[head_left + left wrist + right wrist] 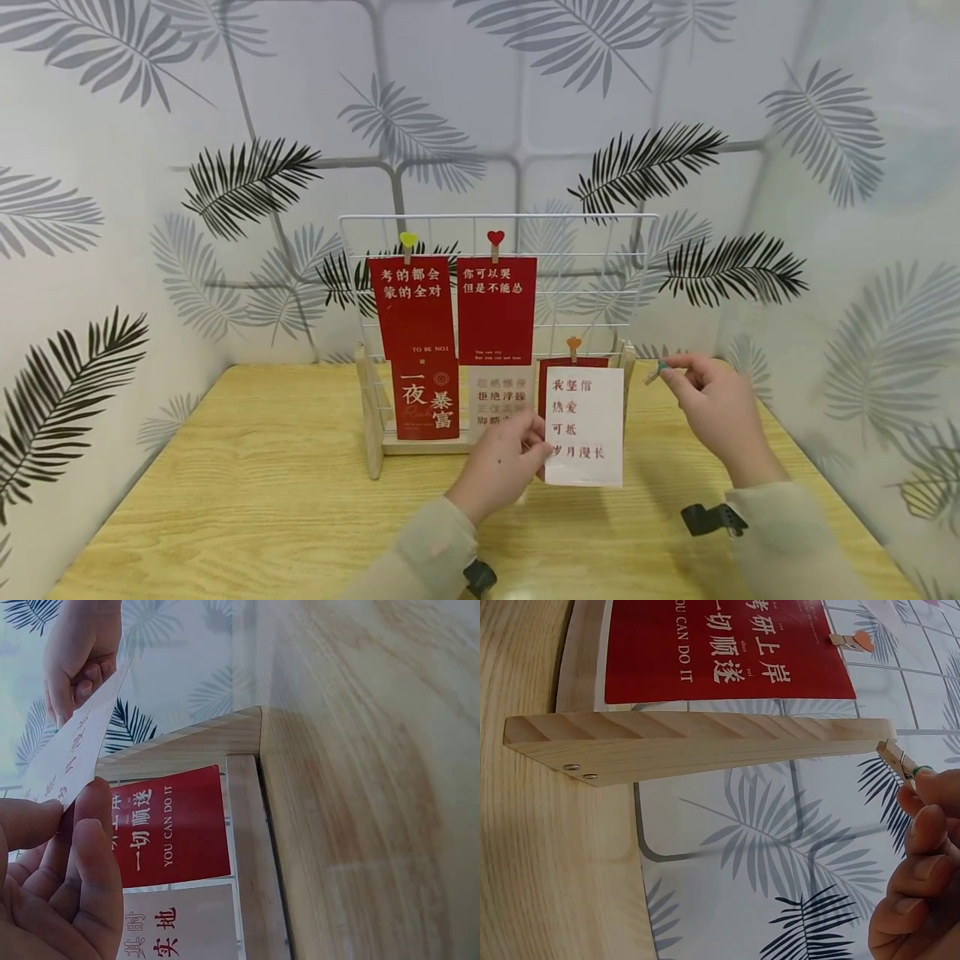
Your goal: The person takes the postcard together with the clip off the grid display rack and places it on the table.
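Observation:
My left hand (501, 460) pinches a white card (584, 427) with red lettering by its left edge, held up in front of the rack's lower right. To the right of the rack, my right hand (716, 408) pinches a small wooden clothespin (654, 372) with a green-blue end between thumb and forefinger. The white wire grid rack (600, 250) stands on wooden feet. Behind the held card, a red card (172, 829) hangs from a clothespin with an orange heart (573, 343). In the right wrist view, the clothespin (895, 759) is beside the wooden foot's upper end.
Two red cards (412, 312) (497, 312) hang in the upper row, under yellow and red heart clothespins. Below them are a red card (426, 400) and a pale card (498, 396). The wood-grain table (285, 500) meets leaf-patterned walls (465, 108) behind and at both sides.

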`<state>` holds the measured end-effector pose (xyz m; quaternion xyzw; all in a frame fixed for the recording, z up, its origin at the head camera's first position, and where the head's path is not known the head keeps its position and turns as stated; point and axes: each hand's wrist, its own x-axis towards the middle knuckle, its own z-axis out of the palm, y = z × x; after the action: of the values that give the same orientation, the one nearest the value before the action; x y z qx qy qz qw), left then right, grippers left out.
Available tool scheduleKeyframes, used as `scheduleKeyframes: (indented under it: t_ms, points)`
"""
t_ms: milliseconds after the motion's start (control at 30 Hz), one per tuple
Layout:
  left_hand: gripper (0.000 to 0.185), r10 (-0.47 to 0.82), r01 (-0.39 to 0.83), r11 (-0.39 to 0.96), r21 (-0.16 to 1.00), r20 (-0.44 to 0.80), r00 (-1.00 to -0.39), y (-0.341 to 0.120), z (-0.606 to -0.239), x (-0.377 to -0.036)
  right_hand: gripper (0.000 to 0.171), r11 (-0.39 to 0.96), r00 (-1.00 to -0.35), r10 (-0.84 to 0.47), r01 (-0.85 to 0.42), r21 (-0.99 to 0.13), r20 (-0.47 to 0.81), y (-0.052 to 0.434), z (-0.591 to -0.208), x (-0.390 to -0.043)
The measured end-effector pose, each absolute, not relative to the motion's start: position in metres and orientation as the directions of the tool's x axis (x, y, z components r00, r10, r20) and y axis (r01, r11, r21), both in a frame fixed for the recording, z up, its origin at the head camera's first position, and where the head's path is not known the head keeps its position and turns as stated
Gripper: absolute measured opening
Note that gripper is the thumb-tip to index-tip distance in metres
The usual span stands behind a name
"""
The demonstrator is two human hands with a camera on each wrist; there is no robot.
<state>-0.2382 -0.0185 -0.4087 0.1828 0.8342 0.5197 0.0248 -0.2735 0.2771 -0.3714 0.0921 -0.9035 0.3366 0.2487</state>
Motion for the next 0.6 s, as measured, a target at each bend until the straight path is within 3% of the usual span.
scheduleKeyframes:
  t_ms: [233, 600]
  points:
    - [0.004, 0.345, 0.250, 0.376, 0.892, 0.116, -0.932, -0.019, -0.414, -0.236, 0.031, 0.748, -0.857, 0.009, -0.337, -0.573, 0.515, 0.280, -0.386, -0.274]
    - [0.006, 0.359, 0.237, 0.404, 0.883, 0.085, -0.929, -0.020, -0.428, -0.230, 0.037, 0.735, -0.905, 0.021, -0.275, -0.621, 0.425, 0.285, -0.401, -0.274]
